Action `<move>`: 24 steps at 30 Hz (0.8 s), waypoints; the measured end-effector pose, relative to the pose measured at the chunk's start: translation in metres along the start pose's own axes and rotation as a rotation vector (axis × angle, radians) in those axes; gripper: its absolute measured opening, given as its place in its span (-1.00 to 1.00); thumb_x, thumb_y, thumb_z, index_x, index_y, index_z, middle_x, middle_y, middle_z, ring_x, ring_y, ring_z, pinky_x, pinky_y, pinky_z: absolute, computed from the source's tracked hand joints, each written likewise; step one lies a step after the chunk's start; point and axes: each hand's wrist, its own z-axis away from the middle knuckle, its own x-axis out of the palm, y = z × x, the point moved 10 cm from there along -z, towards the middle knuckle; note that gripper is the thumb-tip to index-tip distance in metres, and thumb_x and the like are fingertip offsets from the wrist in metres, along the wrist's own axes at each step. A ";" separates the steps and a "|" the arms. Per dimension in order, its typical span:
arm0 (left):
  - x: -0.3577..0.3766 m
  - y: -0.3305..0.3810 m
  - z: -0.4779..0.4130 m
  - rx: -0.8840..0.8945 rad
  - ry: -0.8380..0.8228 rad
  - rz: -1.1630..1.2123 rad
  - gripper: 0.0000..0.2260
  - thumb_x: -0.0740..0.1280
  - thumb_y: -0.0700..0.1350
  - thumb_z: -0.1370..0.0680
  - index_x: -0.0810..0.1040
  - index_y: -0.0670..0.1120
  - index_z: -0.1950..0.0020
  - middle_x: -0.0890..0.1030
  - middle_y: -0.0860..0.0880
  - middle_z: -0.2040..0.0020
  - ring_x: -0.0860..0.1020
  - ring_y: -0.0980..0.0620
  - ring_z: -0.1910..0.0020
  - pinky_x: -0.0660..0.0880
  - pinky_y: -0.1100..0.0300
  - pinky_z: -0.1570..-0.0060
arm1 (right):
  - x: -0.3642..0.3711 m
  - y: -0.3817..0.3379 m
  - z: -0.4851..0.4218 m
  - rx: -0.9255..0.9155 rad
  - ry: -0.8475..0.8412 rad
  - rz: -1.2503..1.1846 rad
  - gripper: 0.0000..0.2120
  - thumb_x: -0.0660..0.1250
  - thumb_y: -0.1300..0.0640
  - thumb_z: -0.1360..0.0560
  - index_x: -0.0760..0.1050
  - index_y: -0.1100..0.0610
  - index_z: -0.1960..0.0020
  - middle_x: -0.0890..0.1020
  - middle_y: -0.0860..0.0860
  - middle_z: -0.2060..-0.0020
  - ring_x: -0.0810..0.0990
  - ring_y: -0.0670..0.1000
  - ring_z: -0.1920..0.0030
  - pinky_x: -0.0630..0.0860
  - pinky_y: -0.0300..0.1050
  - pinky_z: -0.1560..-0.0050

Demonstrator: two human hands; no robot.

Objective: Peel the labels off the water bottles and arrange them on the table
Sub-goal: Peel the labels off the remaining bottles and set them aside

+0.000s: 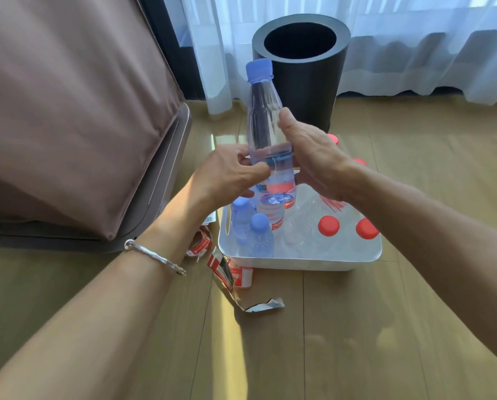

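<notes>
Head view, step: the peel looks about to start on the blue-capped bottle (266,134), held up over the white tub (299,259).
Left hand (227,174): pinches the bottle low down.
Right hand (311,157): wraps round its middle.
Next: I think a nail must catch the wrap's edge.
Feel: smooth, clear, round plastic; torn labels (230,269) lie curled beside the tub.

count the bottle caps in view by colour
blue caps: 3, one on the held bottle
red caps: 4, two partly behind the right hand
total: 7
</notes>
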 end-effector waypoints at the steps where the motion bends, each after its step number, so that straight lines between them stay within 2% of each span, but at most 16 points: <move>1: 0.000 0.001 0.000 0.011 0.021 -0.012 -0.81 0.31 -0.16 -0.53 0.68 -0.03 -0.06 0.71 0.00 0.14 0.69 0.10 0.11 0.66 0.17 0.16 | 0.001 0.001 0.000 -0.001 -0.008 0.000 -0.58 0.03 -0.28 -0.61 0.45 0.01 -0.13 0.65 0.18 -0.12 0.69 0.14 -0.04 0.62 0.23 -0.07; 4: -0.008 0.009 -0.001 0.072 0.128 -0.126 -0.69 0.20 -0.26 -0.50 0.70 0.00 0.03 0.70 -0.05 0.22 0.68 0.07 0.26 0.66 0.09 0.16 | 0.004 0.005 0.000 0.024 -0.001 0.056 -0.25 0.18 -0.46 -0.36 0.38 0.09 -0.30 0.62 0.15 -0.15 0.68 0.14 -0.07 0.60 0.26 -0.10; 6: -0.003 0.011 -0.001 0.072 0.079 -0.150 -0.71 0.20 -0.24 -0.52 0.70 0.01 0.04 0.71 -0.08 0.18 0.69 0.04 0.23 0.66 0.03 0.13 | 0.004 0.006 -0.001 0.000 0.009 0.078 -0.19 0.27 -0.45 -0.29 0.39 0.12 -0.30 0.63 0.14 -0.13 0.68 0.13 -0.06 0.62 0.24 -0.08; 9: 0.007 0.011 0.003 0.053 0.006 -0.104 -0.86 0.25 -0.01 -0.49 0.62 0.11 0.12 0.71 -0.06 0.14 0.69 -0.02 0.13 0.65 -0.01 0.13 | 0.000 0.006 -0.002 -0.024 0.045 0.064 -0.23 0.34 -0.41 -0.28 0.42 0.16 -0.22 0.65 0.16 -0.09 0.69 0.12 -0.04 0.63 0.19 -0.06; 13: 0.003 0.014 0.004 0.061 0.083 -0.071 -0.81 0.26 0.12 -0.40 0.61 0.08 0.17 0.70 -0.02 0.18 0.67 -0.03 0.12 0.63 -0.09 0.10 | -0.004 0.005 -0.005 -0.038 0.097 0.030 -0.49 0.37 -0.26 -0.46 0.43 0.16 -0.10 0.67 0.18 -0.06 0.70 0.12 -0.02 0.64 0.19 -0.05; 17: 0.000 0.013 0.004 0.044 0.091 -0.068 -0.78 0.28 0.10 -0.40 0.64 0.06 0.08 0.69 0.05 0.22 0.68 0.04 0.16 0.65 -0.06 0.11 | -0.005 0.005 -0.005 -0.031 0.125 0.009 -0.53 0.37 -0.28 -0.45 0.41 0.11 -0.03 0.65 0.20 -0.08 0.69 0.14 -0.04 0.63 0.21 -0.07; 20: 0.001 0.013 0.005 0.063 0.071 -0.059 -0.80 0.29 0.03 -0.50 0.64 0.03 -0.03 0.67 0.08 0.20 0.68 0.06 0.15 0.66 -0.02 0.14 | -0.006 0.005 -0.005 -0.028 0.142 0.006 -0.46 0.36 -0.27 -0.45 0.41 0.16 -0.14 0.63 0.19 -0.11 0.67 0.13 -0.07 0.62 0.20 -0.10; 22: 0.000 0.012 0.005 0.073 0.093 -0.056 -0.78 0.28 -0.01 -0.52 0.65 0.03 -0.10 0.67 0.04 0.21 0.68 0.02 0.15 0.66 -0.01 0.19 | -0.005 0.003 -0.004 -0.039 0.151 -0.001 -0.44 0.36 -0.24 -0.48 0.40 0.19 -0.20 0.62 0.18 -0.12 0.67 0.12 -0.07 0.62 0.19 -0.11; 24: -0.005 0.012 0.006 0.103 0.152 -0.048 -0.74 0.26 -0.11 -0.54 0.65 0.07 -0.15 0.69 -0.07 0.19 0.68 -0.04 0.15 0.65 0.00 0.24 | -0.003 0.003 -0.004 -0.041 0.145 -0.029 -0.36 0.38 -0.28 -0.42 0.41 0.21 -0.22 0.62 0.19 -0.10 0.68 0.13 -0.05 0.63 0.20 -0.07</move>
